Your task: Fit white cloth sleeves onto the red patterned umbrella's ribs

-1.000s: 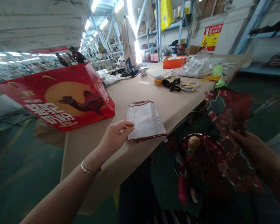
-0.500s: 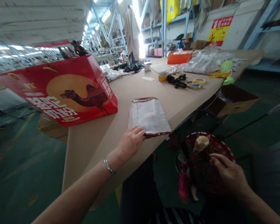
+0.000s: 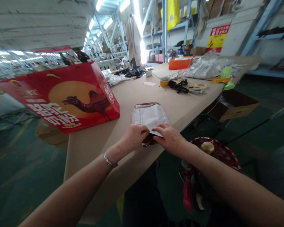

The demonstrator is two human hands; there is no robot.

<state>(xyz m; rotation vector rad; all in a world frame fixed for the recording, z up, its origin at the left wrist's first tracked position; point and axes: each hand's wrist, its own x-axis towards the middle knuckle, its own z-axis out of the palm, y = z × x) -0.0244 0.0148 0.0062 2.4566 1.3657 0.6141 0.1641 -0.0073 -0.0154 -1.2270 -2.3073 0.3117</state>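
Note:
A flat white fabric piece (image 3: 149, 115) with dark red patterned edging lies near the front edge of the table; it looks like a stack or a pouch. My left hand (image 3: 133, 137) pinches the left part of its near edge, with a silver bracelet on the wrist. Opposite it, my right hand (image 3: 169, 138) grips the right part of that edge between thumb and fingers. Between the two hands the near edge is raised, and its dark red underside shows. My fingertips partly cover the near corners.
A red paper bag with a camel picture (image 3: 85, 101) stands at the left. Farther back are yellow tape (image 3: 164, 82), yellow-handled pliers (image 3: 197, 90), an orange box (image 3: 180, 63) and clear plastic bags (image 3: 203, 67). A round basket (image 3: 229, 157) stands below, right of the table (image 3: 90, 154).
My right hand has come up from the basket to the fabric's near edge. My left hand has closed on that edge, which is now lifted and folded up.

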